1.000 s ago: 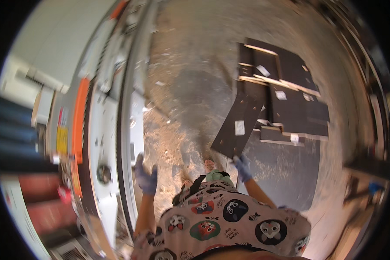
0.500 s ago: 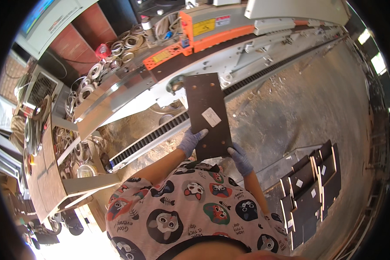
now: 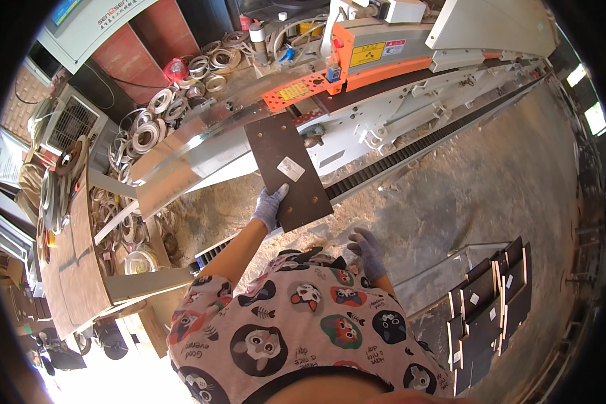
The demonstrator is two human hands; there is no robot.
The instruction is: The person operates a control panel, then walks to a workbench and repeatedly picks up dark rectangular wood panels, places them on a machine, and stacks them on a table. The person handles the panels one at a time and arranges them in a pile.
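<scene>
A dark brown rectangular panel (image 3: 296, 195) with small drilled holes and a white label is held up in front of me. My left hand (image 3: 271, 207), in a pale purple glove, grips its lower left edge with the thumb across the face. The panel's far end overlaps the near side of a long machine (image 3: 357, 121) with an orange guard. My right hand (image 3: 367, 250), gloved the same way, is off the panel, near my body. Its fingers are apart and hold nothing.
Several dark panels (image 3: 481, 303) with pale edges stand stacked at the lower right. Rolls of edge banding (image 3: 148, 135) lie left of the machine. A black roller track (image 3: 384, 165) runs along the machine's near side. A wooden table (image 3: 71, 262) stands at the left.
The panel has moved left and tilted, its far end now over the machine's edge. My right hand has let go of it. My view has shifted a little.
</scene>
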